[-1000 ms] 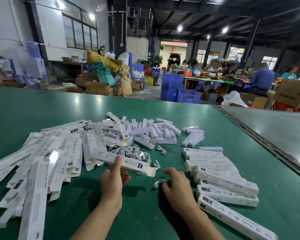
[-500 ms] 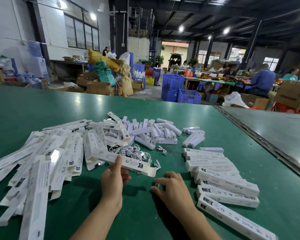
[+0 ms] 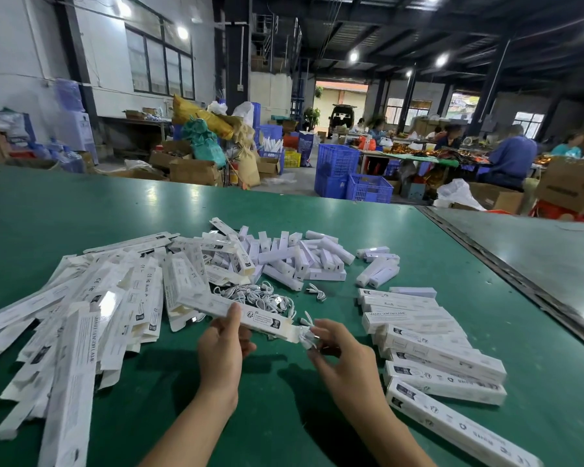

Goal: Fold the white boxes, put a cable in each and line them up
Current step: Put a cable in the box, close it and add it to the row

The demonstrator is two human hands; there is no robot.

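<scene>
- White and long, the box [image 3: 250, 316] is sitting in your left hand [image 3: 221, 347]. You are clamping it with the thumb on top and fingers beneath, and tilting its open end rightward so the mouth is facing the other hand.
- Your right hand [image 3: 346, 360] is pinching a coiled white cable [image 3: 307, 334] right at that open end, apparently feeding it in. The hands are staying apart, linked only through box and cable.
- To your right, the finished boxes [image 3: 435, 352] are lying side by side in a row on the green desk [image 3: 553, 382], probably keeping done work clear of the stock.
- To your left, flat unfolded blanks [image 3: 91, 308] are fanning out within easy reach.
- Just beyond the held box, the loose cables [image 3: 263, 296] are lying in a heap, near the picking hand.
- Further back, small white blocks [image 3: 300, 259] are lying piled; what they are, I cannot tell.
</scene>
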